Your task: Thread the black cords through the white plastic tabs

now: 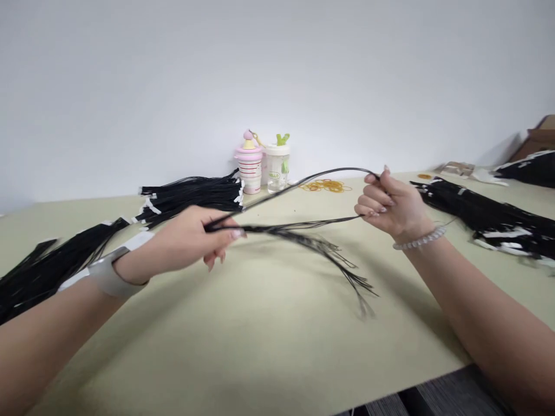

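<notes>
Left of the pink cup (250, 169), our left hand (187, 238) pinches black cords (252, 229); right of it, our right hand (399, 203) curls around them.

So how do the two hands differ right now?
The left hand has a plain silvery band at its wrist; the right hand, a beaded bracelet. The left hand grips a gathered bundle; the right hand holds fewer strands. Both grip thin black cords.
</notes>
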The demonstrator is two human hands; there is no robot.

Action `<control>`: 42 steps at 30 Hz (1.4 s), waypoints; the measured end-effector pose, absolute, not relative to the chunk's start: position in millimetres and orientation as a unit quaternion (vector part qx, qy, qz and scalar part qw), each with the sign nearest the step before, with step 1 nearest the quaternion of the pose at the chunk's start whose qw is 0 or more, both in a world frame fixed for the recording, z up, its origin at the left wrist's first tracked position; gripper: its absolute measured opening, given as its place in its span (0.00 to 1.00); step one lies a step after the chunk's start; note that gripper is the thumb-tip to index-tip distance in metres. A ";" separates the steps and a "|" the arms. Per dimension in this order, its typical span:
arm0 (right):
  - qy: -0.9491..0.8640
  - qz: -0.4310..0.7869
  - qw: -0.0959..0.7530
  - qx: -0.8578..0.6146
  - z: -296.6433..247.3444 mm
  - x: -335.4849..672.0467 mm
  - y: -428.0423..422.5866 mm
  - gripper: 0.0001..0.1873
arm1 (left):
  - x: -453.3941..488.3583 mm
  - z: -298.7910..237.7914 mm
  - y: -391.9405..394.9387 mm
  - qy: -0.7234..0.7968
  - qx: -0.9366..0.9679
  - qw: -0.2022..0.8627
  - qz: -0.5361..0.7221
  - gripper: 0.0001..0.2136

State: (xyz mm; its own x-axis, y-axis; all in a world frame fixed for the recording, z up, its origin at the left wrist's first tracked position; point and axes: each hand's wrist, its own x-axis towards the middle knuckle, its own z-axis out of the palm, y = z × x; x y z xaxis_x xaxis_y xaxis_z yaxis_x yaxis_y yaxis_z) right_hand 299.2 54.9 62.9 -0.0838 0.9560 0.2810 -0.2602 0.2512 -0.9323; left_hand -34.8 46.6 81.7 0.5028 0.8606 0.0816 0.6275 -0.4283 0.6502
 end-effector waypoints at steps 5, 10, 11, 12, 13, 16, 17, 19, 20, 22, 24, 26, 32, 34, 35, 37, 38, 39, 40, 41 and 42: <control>-0.565 0.548 0.530 -0.315 56.6 279.8 51.1 0.11 | -48.7 79.4 75.7 0.514 0.679 0.359 0.383 0.14; -0.604 0.513 0.528 -0.307 69.2 258.8 29.5 0.11 | -56.4 50.9 102.2 0.575 0.633 0.403 0.325 0.12; -0.606 0.497 0.540 -0.308 73.0 254.8 24.3 0.11 | -56.2 45.5 104.6 0.576 0.630 0.410 0.321 0.11; -0.605 0.480 0.555 -0.310 76.7 251.4 19.3 0.11 | -55.6 40.8 106.1 0.576 0.628 0.417 0.317 0.11; -0.600 0.464 0.571 -0.314 80.3 248.7 14.6 0.11 | -54.8 36.8 106.9 0.576 0.626 0.422 0.313 0.11; -0.586 0.424 0.596 -0.349 89.0 246.2 2.4 0.11 | -51.5 27.4 106.6 0.577 0.620 0.429 0.313 0.10; -0.589 0.416 0.589 -0.366 91.1 247.1 -1.3 0.11 | -50.5 24.6 106.1 0.578 0.619 0.428 0.316 0.10; -0.612 0.394 0.555 -0.402 94.4 249.5 -9.0 0.09 | -48.6 19.2 104.5 0.579 0.620 0.422 0.320 0.09; -0.626 0.380 0.538 -0.418 96.0 250.2 -13.0 0.10 | -47.7 16.9 103.6 0.579 0.623 0.417 0.321 0.09; -0.653 0.351 0.531 -0.411 99.6 248.7 -20.3 0.11 | -45.8 14.1 100.7 0.579 0.633 0.399 0.324 0.08; -0.672 0.353 0.551 -0.347 103.7 243.0 -24.8 0.12 | -43.5 14.6 95.5 0.577 0.645 0.374 0.332 0.05; -0.674 0.395 0.561 -0.274 106.1 234.4 -23.6 0.17 | -40.6 18.3 87.0 0.570 0.659 0.354 0.341 0.06; -0.597 0.508 0.544 -0.299 80.8 217.6 12.4 0.16 | -31.8 27.8 54.0 0.461 0.787 0.262 0.315 0.18; -0.575 0.528 0.544 -0.309 66.9 217.5 22.6 0.13 | -29.9 25.4 49.4 0.456 0.790 0.273 0.304 0.18; -0.570 0.523 0.547 -0.320 61.2 217.7 25.3 0.12 | -29.3 23.5 48.9 0.461 0.779 0.292 0.308 0.16; -0.584 0.469 0.550 -0.368 54.6 217.4 26.4 0.12 | -28.7 19.6 50.4 0.472 0.755 0.308 0.335 0.13; -0.604 0.420 0.545 -0.402 53.7 216.6 25.5 0.12 | -28.7 18.5 51.7 0.475 0.751 0.294 0.352 0.13; -0.633 0.360 0.530 -0.434 54.3 215.1 24.4 0.12 | -28.8 18.1 52.9 0.478 0.751 0.266 0.371 0.13; -0.668 0.294 0.509 -0.456 56.1 213.0 23.5 0.12 | -28.8 18.5 53.6 0.479 0.752 0.234 0.388 0.13; -0.709 0.228 0.485 -0.460 58.7 210.2 23.4 0.11 | -28.6 19.8 53.7 0.479 0.751 0.212 0.401 0.14; -0.752 0.168 0.457 -0.446 61.7 206.6 24.2 0.11 | -28.0 21.8 53.0 0.480 0.747 0.205 0.413 0.14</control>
State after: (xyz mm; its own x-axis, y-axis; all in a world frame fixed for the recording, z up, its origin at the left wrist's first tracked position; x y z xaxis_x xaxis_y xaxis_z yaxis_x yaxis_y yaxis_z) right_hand 206.6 24.2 61.7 -0.1859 0.8229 0.5370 0.5166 0.5467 -0.6589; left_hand -28.0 53.0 21.8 0.1991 0.8858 0.4193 0.5464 -0.4555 0.7028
